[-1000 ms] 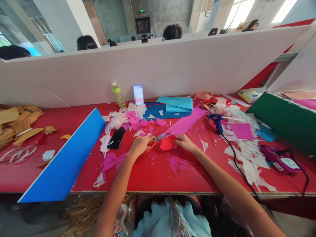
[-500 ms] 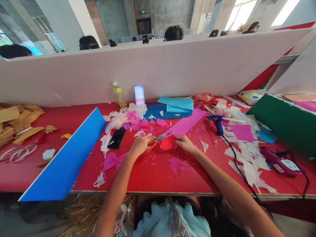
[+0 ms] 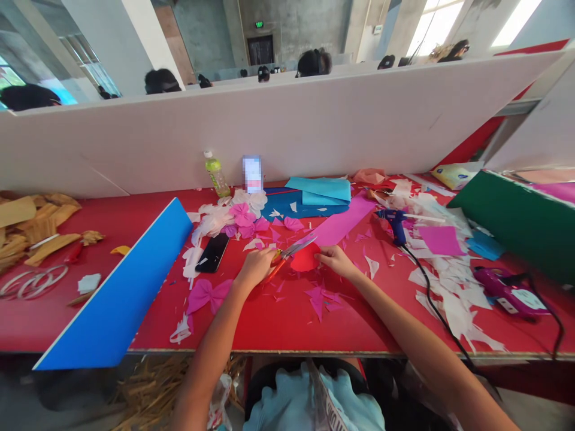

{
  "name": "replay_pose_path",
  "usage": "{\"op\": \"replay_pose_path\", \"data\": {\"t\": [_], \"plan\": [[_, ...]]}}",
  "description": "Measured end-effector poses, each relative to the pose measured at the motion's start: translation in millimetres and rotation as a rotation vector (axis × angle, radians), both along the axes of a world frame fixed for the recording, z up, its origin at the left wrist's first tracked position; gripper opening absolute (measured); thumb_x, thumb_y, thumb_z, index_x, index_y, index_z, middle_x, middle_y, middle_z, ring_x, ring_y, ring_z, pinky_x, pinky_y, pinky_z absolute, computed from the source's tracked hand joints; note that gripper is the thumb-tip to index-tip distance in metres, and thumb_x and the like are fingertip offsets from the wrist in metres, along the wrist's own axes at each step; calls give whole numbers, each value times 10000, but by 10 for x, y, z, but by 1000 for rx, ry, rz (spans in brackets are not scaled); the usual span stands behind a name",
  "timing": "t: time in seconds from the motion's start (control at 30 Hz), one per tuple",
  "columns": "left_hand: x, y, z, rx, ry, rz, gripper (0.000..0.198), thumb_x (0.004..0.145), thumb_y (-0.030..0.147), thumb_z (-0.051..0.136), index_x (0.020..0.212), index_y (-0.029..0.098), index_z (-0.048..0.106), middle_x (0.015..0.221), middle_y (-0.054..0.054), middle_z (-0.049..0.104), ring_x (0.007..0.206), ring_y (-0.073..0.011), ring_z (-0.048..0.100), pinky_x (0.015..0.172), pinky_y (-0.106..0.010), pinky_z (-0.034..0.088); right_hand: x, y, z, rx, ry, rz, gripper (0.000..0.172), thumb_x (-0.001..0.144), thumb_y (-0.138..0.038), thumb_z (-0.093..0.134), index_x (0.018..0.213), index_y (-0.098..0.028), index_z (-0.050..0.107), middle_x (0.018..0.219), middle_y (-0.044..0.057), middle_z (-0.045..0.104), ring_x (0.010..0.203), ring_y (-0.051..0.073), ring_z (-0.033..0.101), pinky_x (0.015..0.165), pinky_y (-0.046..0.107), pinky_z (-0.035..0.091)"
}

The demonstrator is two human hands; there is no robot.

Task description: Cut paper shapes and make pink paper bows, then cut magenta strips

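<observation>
1. In the head view, you have the red paper [image 3: 304,261] in front of you, between your two hands; take it as the centre of the dial, with twelve pointing away from you.
2. At nine, your left hand [image 3: 256,267] is curled around the handles of the scissors [image 3: 287,254]; the blades point towards two and lie over the paper's upper-left edge. You cannot tell how far apart the blades are.
3. At three, your right hand [image 3: 333,260] is nearly closed, pinching the paper's edge between thumb and fingers.
4. Near you, between five and six, pink scraps [image 3: 317,298] lie on the red table [image 3: 269,332].
5. At eight is a pink bow [image 3: 209,293]; at nine, beyond your left hand, a phone [image 3: 213,251] lies flat.
6. Between ten and eleven, a bottle [image 3: 215,175] stands near the partition [image 3: 305,126].
7. Between one and two stretches a pink strip [image 3: 344,221]; at two lies a glue gun [image 3: 396,226].
8. At three, well apart, white scraps [image 3: 462,281] are spread out.
</observation>
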State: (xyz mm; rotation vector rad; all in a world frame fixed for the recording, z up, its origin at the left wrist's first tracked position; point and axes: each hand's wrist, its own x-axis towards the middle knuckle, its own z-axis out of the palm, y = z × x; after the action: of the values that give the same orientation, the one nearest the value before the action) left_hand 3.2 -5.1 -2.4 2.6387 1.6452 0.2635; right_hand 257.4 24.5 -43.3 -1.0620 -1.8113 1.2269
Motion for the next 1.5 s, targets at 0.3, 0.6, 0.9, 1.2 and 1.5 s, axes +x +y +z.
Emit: {"op": "replay_pose_path", "data": {"t": [0.3, 0.6, 0.9, 1.2, 1.5], "plan": [[-21, 0, 3, 14, 19, -8, 194, 855, 319, 497, 880, 180, 630, 862, -56, 675, 761, -180, 614, 671, -273, 399, -16, -10, 18, 26, -16, -22, 239, 726, -347, 484, 579, -158, 492, 534, -14, 529, 523, 114, 472, 514, 232, 338], [-57, 39, -56, 10, -29, -13, 214, 850, 364, 504, 873, 197, 637, 851, -49, 680, 780, -181, 610, 690, -275, 412, 8, 0, 21, 31, -26, -29, 251, 730, -357, 490, 579, -157, 494, 536, -14, 531, 516, 110, 461, 508, 231, 323], [-78, 39, -16, 24, -145, 40, 347, 827, 165, 493, 1174, 162, 505, 1169, -100, 595, 1056, -200, 562, 878, -310, 444, 24, 12, 7, 9, -22, 2, 254, 741, -357, 500, 593, -151, 500, 559, -13, 528, 538, 111, 466, 523, 234, 331], [3, 19, -81, -18, -53, 13, 394, 815, 205, 520, 1207, 163, 511, 1257, -92, 564, 1075, -225, 580, 884, -318, 474, 3, -11, -31, 12, -48, 47, 218, 748, -318, 481, 673, -134, 570, 559, -23, 525, 542, 115, 475, 531, 240, 352], [41, 1, -72, -11, -70, 7, 371, 836, 268, 517, 1195, 172, 514, 1211, -85, 597, 1040, -207, 598, 867, -291, 476, -21, -29, -59, 41, -67, 61, 226, 760, -314, 474, 623, -144, 535, 548, -21, 528, 521, 103, 456, 515, 237, 340]]}}
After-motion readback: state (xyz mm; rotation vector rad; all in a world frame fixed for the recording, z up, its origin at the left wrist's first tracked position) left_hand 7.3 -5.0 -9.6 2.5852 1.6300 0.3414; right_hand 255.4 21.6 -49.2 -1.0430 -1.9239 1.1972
